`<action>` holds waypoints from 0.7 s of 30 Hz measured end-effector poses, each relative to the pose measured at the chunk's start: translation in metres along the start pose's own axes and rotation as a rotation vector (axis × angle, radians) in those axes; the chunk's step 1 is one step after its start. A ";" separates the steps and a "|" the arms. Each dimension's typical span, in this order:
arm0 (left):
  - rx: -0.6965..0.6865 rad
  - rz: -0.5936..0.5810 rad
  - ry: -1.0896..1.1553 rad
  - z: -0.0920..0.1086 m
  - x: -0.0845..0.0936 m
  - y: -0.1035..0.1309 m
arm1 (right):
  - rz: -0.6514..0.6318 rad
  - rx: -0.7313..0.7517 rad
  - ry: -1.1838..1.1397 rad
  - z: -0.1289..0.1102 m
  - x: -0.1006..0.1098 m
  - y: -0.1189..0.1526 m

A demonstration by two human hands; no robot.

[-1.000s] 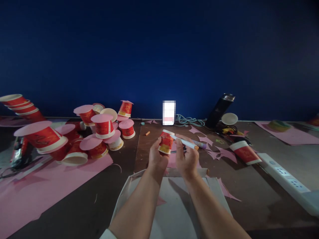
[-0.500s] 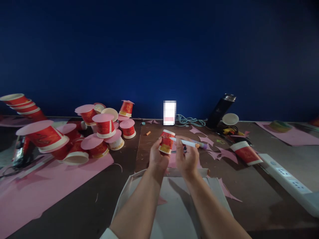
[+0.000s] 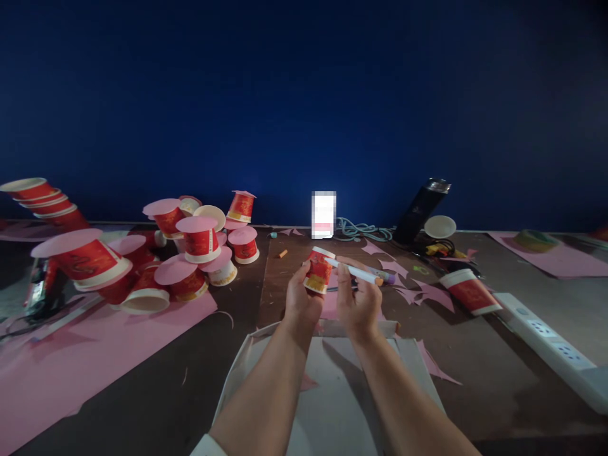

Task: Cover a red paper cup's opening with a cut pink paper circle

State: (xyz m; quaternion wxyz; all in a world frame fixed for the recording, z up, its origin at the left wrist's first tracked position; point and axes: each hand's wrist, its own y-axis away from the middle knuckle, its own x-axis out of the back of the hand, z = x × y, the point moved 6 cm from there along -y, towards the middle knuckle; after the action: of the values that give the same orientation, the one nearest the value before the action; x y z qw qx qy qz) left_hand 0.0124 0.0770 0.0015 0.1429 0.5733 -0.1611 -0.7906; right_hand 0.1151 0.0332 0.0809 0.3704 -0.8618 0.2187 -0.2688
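Note:
My left hand (image 3: 304, 301) is closed around a red paper cup (image 3: 318, 271) with a pale upper edge and gold near its lower end. In my right hand (image 3: 360, 303) is a white marker pen (image 3: 357, 272) with an orange back end. The pen's front end points left, at the upper right side of the cup; whether it touches cannot be made out. Beyond my left hand lies a small orange cap (image 3: 283, 254). A purple-ended stick (image 3: 388, 278) shows behind the pen, partly hidden by my right hand.
Left stand several red cups topped with pink paper discs (image 3: 196, 225), a cup stack (image 3: 45, 201) and a pink sheet (image 3: 118, 361). Below my hands is an open white box (image 3: 332, 405). A power strip (image 3: 546, 342), a tipped cup (image 3: 470, 291), paper scraps (image 3: 432, 294) and a leaning black flask (image 3: 420, 212) are right.
The pen's front end has risen slightly toward the cup's upper edge, and my right hand has shifted a little right. The cup is tilted slightly more in my left hand.

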 end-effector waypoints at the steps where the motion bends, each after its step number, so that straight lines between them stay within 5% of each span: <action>1: 0.001 -0.007 -0.009 0.000 -0.001 0.000 | -0.001 0.004 0.005 -0.001 0.000 0.000; 21: 0.030 -0.017 0.015 0.003 0.000 0.000 | -0.012 0.026 0.035 -0.003 -0.002 -0.001</action>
State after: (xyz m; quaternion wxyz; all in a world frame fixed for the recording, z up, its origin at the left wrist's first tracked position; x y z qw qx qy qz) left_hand 0.0096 0.0776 0.0021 0.1287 0.5826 -0.1670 -0.7849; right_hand 0.1116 0.0330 0.0830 0.3762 -0.8534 0.2162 -0.2889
